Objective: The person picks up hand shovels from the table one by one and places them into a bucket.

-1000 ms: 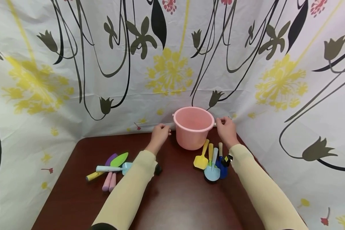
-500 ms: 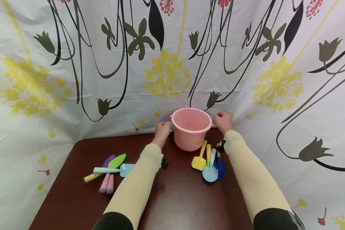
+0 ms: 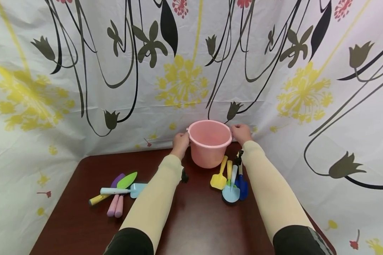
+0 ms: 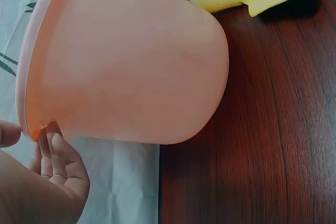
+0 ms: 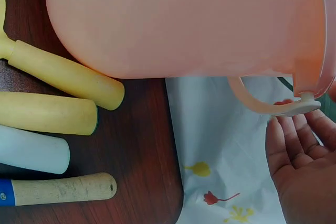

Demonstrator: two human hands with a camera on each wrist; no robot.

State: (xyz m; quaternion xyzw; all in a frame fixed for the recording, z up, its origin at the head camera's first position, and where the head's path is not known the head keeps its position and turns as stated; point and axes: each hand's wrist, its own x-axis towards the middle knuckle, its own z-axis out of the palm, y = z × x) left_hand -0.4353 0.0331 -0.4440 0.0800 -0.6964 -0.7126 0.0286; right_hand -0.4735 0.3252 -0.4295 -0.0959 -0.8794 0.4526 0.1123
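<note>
As the left hand [image 4: 55,184] pinched the rim [image 4: 22,82] of the pink bucket [image 3: 207,156] and the right hand [image 5: 305,166] gripped its handle joint [image 5: 298,108] opposite, it sat upright between them; a level, matched hold seemed best. Around the bucket: dark wooden table [image 3: 199,216] beneath, white flower-printed cloth [image 3: 186,39] behind.

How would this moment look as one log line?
pink bucket: upright, far end of table | left hand: grips its left side | right hand: grips its right side | yellow shovel: in front
</note>
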